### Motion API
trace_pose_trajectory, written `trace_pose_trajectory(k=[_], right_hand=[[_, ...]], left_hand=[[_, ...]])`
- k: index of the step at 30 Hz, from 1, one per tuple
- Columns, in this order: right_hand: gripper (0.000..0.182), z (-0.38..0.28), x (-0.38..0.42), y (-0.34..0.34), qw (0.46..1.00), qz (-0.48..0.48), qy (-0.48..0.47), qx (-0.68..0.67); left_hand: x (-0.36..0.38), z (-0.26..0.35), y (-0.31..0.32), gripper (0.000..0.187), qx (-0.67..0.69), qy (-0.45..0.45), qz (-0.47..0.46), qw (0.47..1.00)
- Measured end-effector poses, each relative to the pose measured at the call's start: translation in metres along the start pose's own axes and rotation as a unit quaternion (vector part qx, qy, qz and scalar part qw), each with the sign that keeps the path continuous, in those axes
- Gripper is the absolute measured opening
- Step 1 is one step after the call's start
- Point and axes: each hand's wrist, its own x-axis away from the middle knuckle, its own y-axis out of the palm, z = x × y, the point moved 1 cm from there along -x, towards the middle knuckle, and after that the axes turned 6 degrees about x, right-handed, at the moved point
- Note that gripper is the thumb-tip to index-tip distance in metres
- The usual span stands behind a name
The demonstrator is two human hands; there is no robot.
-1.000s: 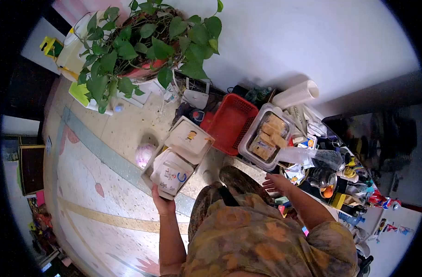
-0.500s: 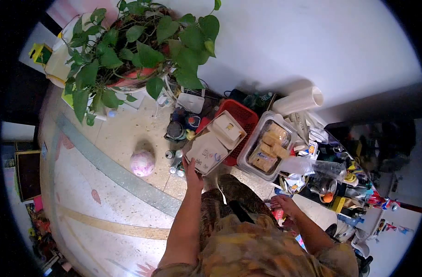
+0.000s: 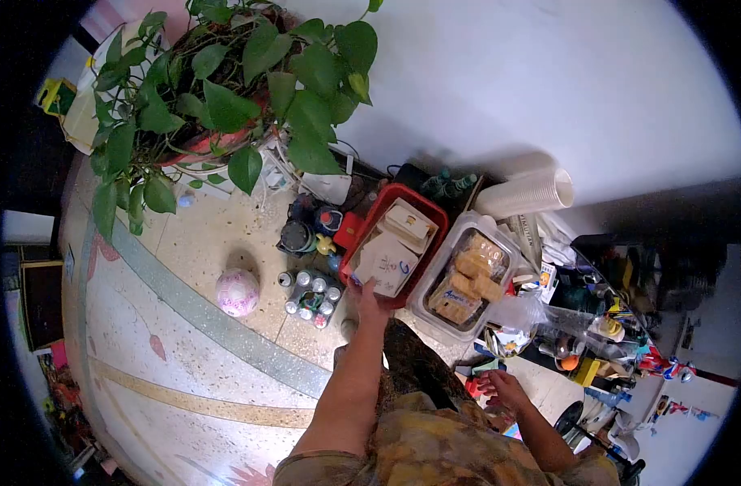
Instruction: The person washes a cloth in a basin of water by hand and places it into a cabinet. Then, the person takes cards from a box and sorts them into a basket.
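Observation:
My left hand (image 3: pixel 369 298) grips the near edge of a shallow cardboard box (image 3: pixel 384 263), its thumb on top and its other fingers mostly hidden. Handwriting marks the box's white surface, and a smaller white box (image 3: pixel 407 221) lies at its far end. The cardboard box sits within the rim of a red plastic basket (image 3: pixel 443 217). Low on the right, my right hand (image 3: pixel 504 390) hangs with fingers loosely apart and nothing visible in them. Small red items lie close behind it.
A clear plastic tub (image 3: pixel 423 306) with packaged biscuits (image 3: pixel 468 279) stands right of the basket. Several cans (image 3: pixel 312 296) and a pink-white ball (image 3: pixel 238 292) are on the floor at left. A leafy plant (image 3: pixel 225 105) overhangs the upper left. Stacked cups (image 3: pixel 528 193) lie by the wall.
My left hand has brought the cardboard box from above the basket's left side down into it. The cans are now uncovered. My right hand has dropped slightly lower.

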Motion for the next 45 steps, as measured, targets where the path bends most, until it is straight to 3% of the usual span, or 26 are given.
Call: trace_pose_trajectory(k=[2,4,7,10,14,16,20,23,25,26,28,32,35,37,38,39,41,43,45], right_hand=[[0.035,-0.001,-0.003,-0.002,1.0,-0.004,-0.019,-0.001],[0.035,-0.003,-0.006,-0.003,1.0,-0.002,-0.028,0.006],[0.035,-0.006,-0.01,-0.007,0.999,-0.018,-0.042,0.013],[0.036,-0.01,-0.011,-0.01,0.998,-0.035,-0.049,0.002],[0.035,0.002,-0.02,-0.018,0.997,-0.036,-0.064,0.039],[0.036,-0.01,-0.016,-0.015,0.998,-0.04,-0.039,0.01],[0.037,-0.011,-0.018,-0.017,0.999,-0.039,-0.026,-0.009],[0.037,-0.011,-0.021,-0.017,0.998,-0.038,-0.043,-0.011],[0.037,-0.011,-0.022,-0.017,0.998,-0.041,-0.045,-0.011],[0.037,-0.012,-0.022,-0.016,0.998,-0.043,-0.051,-0.011],[0.037,-0.015,-0.022,-0.015,0.998,-0.046,-0.049,0.0],[0.037,-0.027,-0.018,-0.008,0.999,-0.036,-0.037,0.0],[0.037,-0.033,-0.019,-0.007,0.999,-0.034,-0.029,0.021],[0.036,-0.036,-0.019,-0.005,0.999,-0.029,-0.022,0.017],[0.035,-0.037,-0.019,-0.004,1.0,-0.022,-0.015,0.012],[0.035,-0.037,-0.02,-0.004,1.0,-0.022,-0.015,0.012],[0.035,-0.036,-0.022,-0.005,1.0,-0.025,-0.01,0.009],[0.035,-0.029,-0.026,-0.006,1.0,-0.027,-0.011,0.01],[0.035,-0.025,-0.029,-0.007,0.999,-0.031,-0.011,0.012]], left_hand=[[-0.019,-0.016,-0.016,0.068,0.019,-0.025,0.0,1.0],[-0.025,-0.031,-0.017,0.055,0.016,-0.017,0.005,1.0],[0.005,-0.02,0.028,0.049,0.042,0.015,0.065,0.997],[-0.039,-0.05,-0.017,0.05,0.081,-0.018,0.025,0.996],[-0.045,-0.058,-0.02,0.051,0.128,-0.068,0.018,0.989],[-0.026,-0.045,0.006,0.052,0.088,-0.023,0.028,0.995],[-0.06,-0.066,-0.035,0.066,0.123,-0.044,-0.014,0.991],[-0.043,-0.047,0.004,0.051,0.085,-0.098,0.02,0.991],[-0.024,-0.027,0.04,0.041,-0.111,-0.155,0.144,0.971],[-0.038,-0.037,0.024,0.041,-0.111,-0.155,0.146,0.971],[-0.076,-0.061,-0.015,0.04,-0.061,-0.161,0.032,0.985],[-0.028,-0.032,0.041,0.039,-0.117,-0.145,0.114,0.976],[-0.039,-0.047,0.027,0.039,-0.136,-0.111,0.109,0.978],[-0.055,-0.059,0.006,0.041,-0.245,0.022,0.087,0.965],[-0.075,-0.071,-0.023,0.041,-0.246,0.022,0.087,0.965],[-0.1,-0.082,-0.06,0.041,-0.363,0.06,0.114,0.923],[-0.103,-0.069,-0.068,0.042,-0.474,0.097,0.14,0.864],[-0.059,-0.023,-0.015,0.047,-0.679,0.052,0.077,0.729],[-0.05,-0.006,-0.001,0.047,-0.691,0.049,0.043,0.72]])
